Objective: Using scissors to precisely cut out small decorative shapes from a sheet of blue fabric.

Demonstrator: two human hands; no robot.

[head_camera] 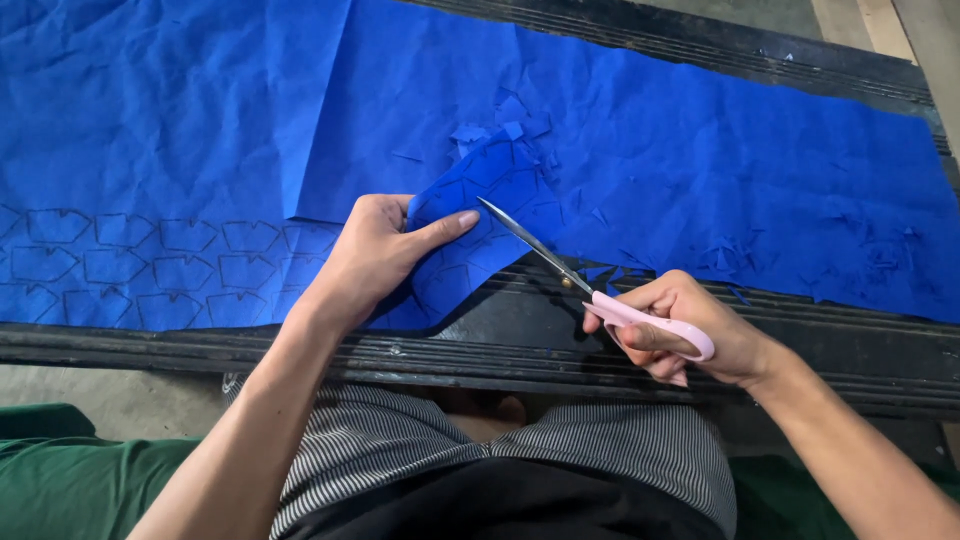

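- The scissors (580, 285), with pink handles, lie on a diagonal: the long axis runs from the handles at lower right up to the blade tips at upper left, which point toward the left thumb.
- The right hand (690, 335) is clenched through the pink handles, over the dark ridged counter (500, 350); the blades look nearly together, though how far they part is hard to make out.
- The left hand (385, 250) pinches a blue cloth piece (480, 215) marked with drawn outlines, thumb on top, lifting it off the counter just left of the blades.
- The left fingers are hidden under that piece; its lower edge is lost in shadow.
- A large blue cloth sheet (700, 170) covers the counter behind, cut off at the top and left edges of the view, with rows of drawn outlines at the left.
- Small blue scraps (500, 125) lie scattered on the sheet beyond the blades.
- Striped fabric (400, 450) covers the lap below; green cloth (60, 480) sits at lower left.
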